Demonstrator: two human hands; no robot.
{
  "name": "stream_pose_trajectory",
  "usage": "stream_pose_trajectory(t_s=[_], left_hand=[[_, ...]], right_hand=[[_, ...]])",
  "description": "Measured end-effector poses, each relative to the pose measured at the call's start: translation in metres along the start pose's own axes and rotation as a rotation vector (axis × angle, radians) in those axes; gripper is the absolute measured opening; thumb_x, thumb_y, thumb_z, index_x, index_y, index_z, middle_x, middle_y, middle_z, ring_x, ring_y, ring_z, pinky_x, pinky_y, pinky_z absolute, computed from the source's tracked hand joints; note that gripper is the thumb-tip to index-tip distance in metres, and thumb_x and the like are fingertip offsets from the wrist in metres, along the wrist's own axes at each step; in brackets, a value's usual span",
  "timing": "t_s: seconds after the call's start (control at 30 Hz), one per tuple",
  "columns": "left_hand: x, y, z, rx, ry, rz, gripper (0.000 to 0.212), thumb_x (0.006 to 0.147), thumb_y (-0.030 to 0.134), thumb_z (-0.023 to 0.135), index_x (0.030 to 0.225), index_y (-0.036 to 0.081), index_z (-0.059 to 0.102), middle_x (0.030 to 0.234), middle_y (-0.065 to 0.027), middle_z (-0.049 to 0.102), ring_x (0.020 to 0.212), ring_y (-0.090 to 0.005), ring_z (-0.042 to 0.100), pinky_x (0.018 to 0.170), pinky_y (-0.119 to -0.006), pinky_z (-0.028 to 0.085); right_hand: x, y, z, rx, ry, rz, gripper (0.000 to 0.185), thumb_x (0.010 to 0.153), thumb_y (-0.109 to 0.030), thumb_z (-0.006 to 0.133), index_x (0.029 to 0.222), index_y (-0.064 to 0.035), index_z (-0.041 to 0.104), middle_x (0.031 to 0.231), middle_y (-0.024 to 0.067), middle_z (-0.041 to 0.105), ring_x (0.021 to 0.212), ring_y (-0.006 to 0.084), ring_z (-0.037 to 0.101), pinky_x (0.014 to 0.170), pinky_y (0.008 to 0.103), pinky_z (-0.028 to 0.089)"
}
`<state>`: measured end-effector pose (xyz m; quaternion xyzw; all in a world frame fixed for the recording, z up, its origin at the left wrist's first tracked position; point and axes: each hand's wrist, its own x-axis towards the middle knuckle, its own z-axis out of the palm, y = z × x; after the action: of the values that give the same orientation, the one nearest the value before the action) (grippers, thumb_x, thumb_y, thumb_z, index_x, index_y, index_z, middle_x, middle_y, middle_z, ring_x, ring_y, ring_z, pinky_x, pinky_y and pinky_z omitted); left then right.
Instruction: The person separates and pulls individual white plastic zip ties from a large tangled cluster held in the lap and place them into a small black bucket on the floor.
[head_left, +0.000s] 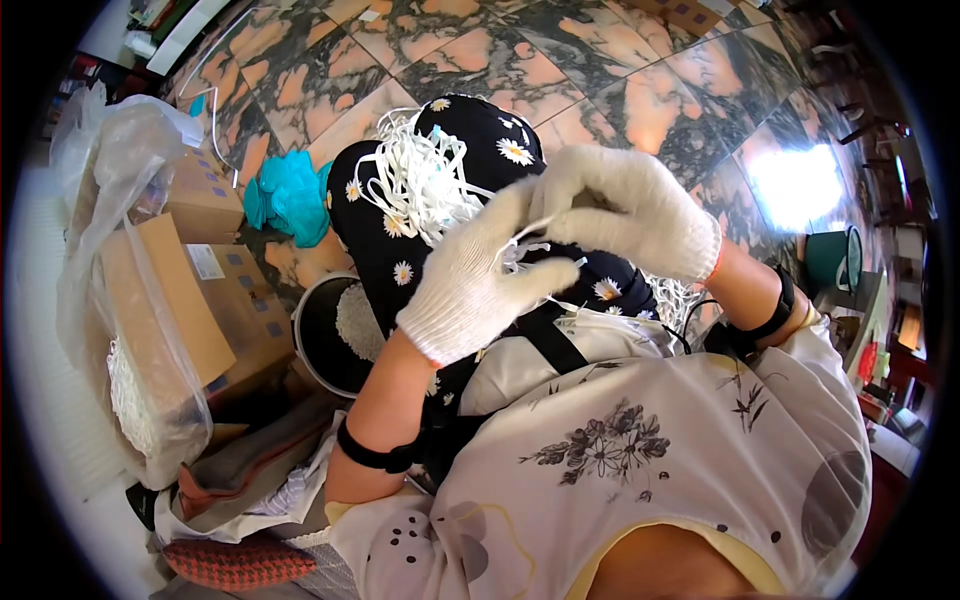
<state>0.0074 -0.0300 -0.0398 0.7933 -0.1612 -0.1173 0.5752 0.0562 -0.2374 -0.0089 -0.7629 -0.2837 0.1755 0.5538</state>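
Observation:
Both my hands wear white knitted gloves and meet above my lap. My left hand (480, 277) grips a thin white cord (534, 226), with its thumb apart and several cord ends poking out near the palm. My right hand (630, 214) pinches the same cord close to the left fingertips; its fingers partly hide the contact. A tangled heap of white cords (427, 180) lies on my thighs, over black daisy-print trousers (517, 152). More white strands (675, 300) show beyond my right thigh, below the right wrist.
At the left stand cardboard boxes (244, 300), one partly covered by a clear plastic bag (139, 142). A dark bucket (319, 367) with white material sits by my left leg. Teal bundled pieces (289, 199) lie on the marble-patterned floor (480, 60). A green bucket (823, 259) stands right.

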Motion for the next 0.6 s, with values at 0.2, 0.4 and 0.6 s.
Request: stream_pose_trajectory(t_s=[0.2,0.4,0.6], left_hand=[[-0.011,-0.001,-0.013,-0.242,-0.227,-0.188,0.028,0.105,0.021,0.051,0.099,-0.002,0.065,0.083,-0.0077,0.066,0.076,-0.0142,0.061,0.071,-0.029,0.049],[-0.019,0.007,-0.019,-0.413,-0.155,-0.263,0.031,0.107,0.02,0.048,0.091,-0.001,0.063,0.077,-0.0031,0.06,0.067,-0.009,0.051,0.066,-0.026,0.046],[-0.026,-0.017,-0.011,-0.44,-0.159,-0.085,0.027,0.105,0.017,0.049,0.089,-0.001,0.061,0.072,-0.0035,0.058,0.065,-0.0115,0.052,0.064,-0.027,0.045]], right_hand=[[0.003,-0.007,-0.04,0.588,0.086,0.104,0.021,0.105,-0.024,0.054,0.1,-0.0044,0.054,0.067,0.0014,0.06,0.05,0.007,0.054,0.041,0.0232,0.043],[0.004,0.013,-0.017,-0.522,-0.347,-0.086,0.014,0.085,-0.021,0.074,0.091,-0.0085,0.073,0.093,0.0057,0.064,0.083,0.0233,0.063,0.073,0.0356,0.052],[0.007,0.025,0.009,0.924,-0.141,0.042,0.042,0.107,-0.033,0.047,0.073,-0.0097,0.051,0.075,0.0059,0.055,0.077,0.0222,0.058,0.068,0.0345,0.05]])
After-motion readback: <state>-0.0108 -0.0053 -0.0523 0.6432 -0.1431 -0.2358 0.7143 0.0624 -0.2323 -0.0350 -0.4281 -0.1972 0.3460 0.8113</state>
